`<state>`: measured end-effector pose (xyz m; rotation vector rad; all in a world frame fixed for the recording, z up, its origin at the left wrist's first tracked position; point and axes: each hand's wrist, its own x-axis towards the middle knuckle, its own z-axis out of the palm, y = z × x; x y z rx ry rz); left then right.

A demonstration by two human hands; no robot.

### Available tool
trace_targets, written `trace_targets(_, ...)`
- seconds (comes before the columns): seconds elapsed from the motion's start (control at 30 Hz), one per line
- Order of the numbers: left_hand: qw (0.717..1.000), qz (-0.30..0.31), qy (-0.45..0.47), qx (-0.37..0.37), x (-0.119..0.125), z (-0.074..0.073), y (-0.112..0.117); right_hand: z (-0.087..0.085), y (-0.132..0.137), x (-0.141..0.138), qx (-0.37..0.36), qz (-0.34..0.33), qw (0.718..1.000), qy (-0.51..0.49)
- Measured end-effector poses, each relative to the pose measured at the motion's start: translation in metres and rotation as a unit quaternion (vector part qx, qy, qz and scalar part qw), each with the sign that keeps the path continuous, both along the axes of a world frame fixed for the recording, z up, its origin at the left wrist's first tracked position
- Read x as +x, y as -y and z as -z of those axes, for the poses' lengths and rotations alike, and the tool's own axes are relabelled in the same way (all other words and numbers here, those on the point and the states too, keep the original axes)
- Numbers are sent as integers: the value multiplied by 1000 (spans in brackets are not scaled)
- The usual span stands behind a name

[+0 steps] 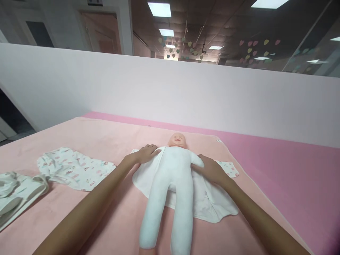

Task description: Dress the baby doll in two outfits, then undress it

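Observation:
A baby doll [174, 166] with a white cloth body lies on its back, head away from me. Spread open beneath it is a white baby shirt [212, 202], its patterned sleeve [230, 169] showing at the right. My left hand [147, 154] is closed on the shirt's edge beside the doll's shoulder; that side's doll arm is hidden. At the other side my right hand [212, 170] is around the doll's free arm [197, 160], with some fingers hidden behind it.
Patterned baby clothing [75, 168] lies at the left, with a folded whitish garment [18, 198] nearer the left edge. A peach blanket [111, 212] covers most of the pink surface [300, 180]. A low white partition [170, 92] stands behind.

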<state>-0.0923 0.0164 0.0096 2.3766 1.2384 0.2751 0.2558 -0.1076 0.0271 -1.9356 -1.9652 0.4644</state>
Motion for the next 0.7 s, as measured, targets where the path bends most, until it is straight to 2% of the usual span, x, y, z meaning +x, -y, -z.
trace_targets(0.1, 1000, -2, 8, 1, 0, 4, -3, 17, 24, 10, 71, 68, 994, 48)
trace_targets(0.23, 1000, -4, 28, 3, -1, -2, -2, 34, 39, 27, 114, 61, 991, 35)
trace_targets(0.3, 996, -36, 30, 70, 6, -13, 5, 37, 41, 33, 119, 49, 992, 15)
trace_targets(0.37, 980, -72, 25, 184, 22, -29, 18, 37, 41, 39, 114, 36, 993, -5)
trace_targets(0.4, 969, -71, 27, 235, 34, -37, 27, 37, 42, 41, 108, 29, 994, -20)
trace_targets(0.47, 962, 7, 40, 271, 67, -52, 47, 35, 43, 46, 92, 18, 994, -62)
trace_targets(0.57, 953, 195, 2, 232, 130, -60, 68, 31, 44, 53, 71, 0, 989, -133)
trace_targets(0.63, 946, 244, -78, 200, 169, -55, 71, 30, 45, 57, 60, -17, 984, -168)
trace_targets(0.7, 935, 253, -161, 188, 197, -46, 69, 31, 44, 61, 47, -24, 975, -215)
